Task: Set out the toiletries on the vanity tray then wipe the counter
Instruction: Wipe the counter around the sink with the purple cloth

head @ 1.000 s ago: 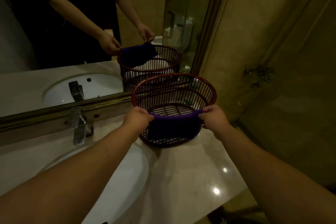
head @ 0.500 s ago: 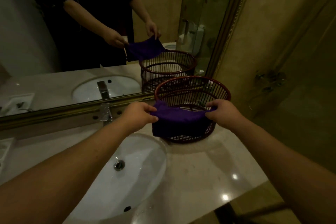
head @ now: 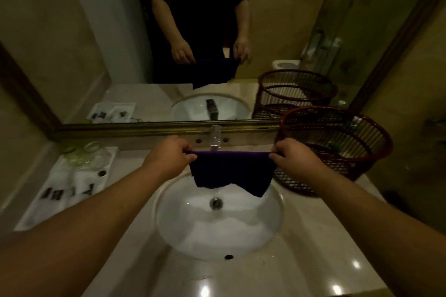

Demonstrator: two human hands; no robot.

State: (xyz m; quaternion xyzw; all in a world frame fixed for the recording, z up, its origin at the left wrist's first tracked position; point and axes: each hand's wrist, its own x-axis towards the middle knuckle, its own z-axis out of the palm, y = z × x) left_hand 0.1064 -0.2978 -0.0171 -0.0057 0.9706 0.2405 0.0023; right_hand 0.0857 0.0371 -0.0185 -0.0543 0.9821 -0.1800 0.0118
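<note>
A dark purple cloth (head: 231, 170) hangs stretched flat above the white sink basin (head: 217, 231). My left hand (head: 169, 154) pinches its upper left corner and my right hand (head: 293, 159) pinches its upper right corner. The cloth hides the lower part of the chrome faucet (head: 215, 136). A white vanity tray (head: 36, 214) lies on the beige counter (head: 313, 248) at the left, with white toiletry packets (head: 70, 190) lined up on it and a clear glass (head: 93, 154) at its far end.
A dark red wire basket (head: 335, 149) stands on the counter right of the sink, against the mirror frame (head: 144, 129). The mirror above reflects a person holding the cloth. A tiled wall closes the right side.
Both hands have carried the cloth left, off the basket rim and over the sink, where it now hangs spread out. The view has swung left, bringing the tray into sight.
</note>
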